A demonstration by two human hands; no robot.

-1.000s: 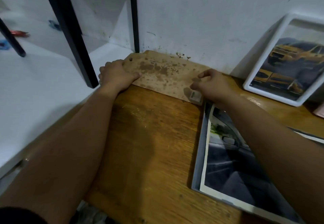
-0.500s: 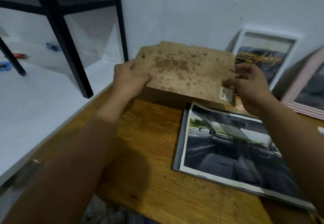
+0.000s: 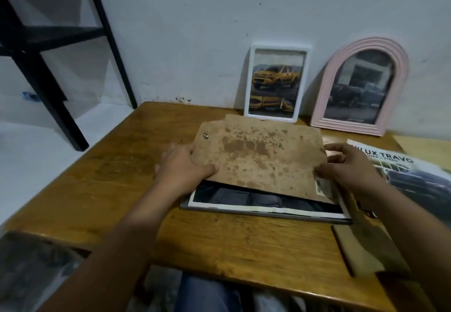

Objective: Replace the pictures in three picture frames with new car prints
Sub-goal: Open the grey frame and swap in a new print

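Both hands grasp the stained backing board (image 3: 263,162) by its short ends: left hand (image 3: 181,167) with thumb lying on top of the board's left edge, fingers hidden beneath; right hand (image 3: 349,167) pinching the right edge near a small barcode label (image 3: 322,186). Board is held low and roughly flat over the car-interior print (image 3: 263,203), whose near edge shows from under it. Print lies on a grey frame or pane (image 3: 268,212) flat on the wooden table (image 3: 117,170); cannot tell whether the board's far edge touches it. Against the wall stand a white frame (image 3: 278,83) showing a yellow pickup and a pink arched frame (image 3: 361,87) showing a dark vehicle picture; both look closed up. Brochure (image 3: 415,177) headed with a truck name lies at right; second brown board (image 3: 361,250) near the table's front right corner. Judgement: step in hand is closing the third frame, backing going on over the new print. Next move calls for squaring the board to the frame's edges before lowering, keeping the print from sliding, then pressing it down and securing it. Fastening not visible, apart from one rivet (image 3: 205,136) at the board's left corner.
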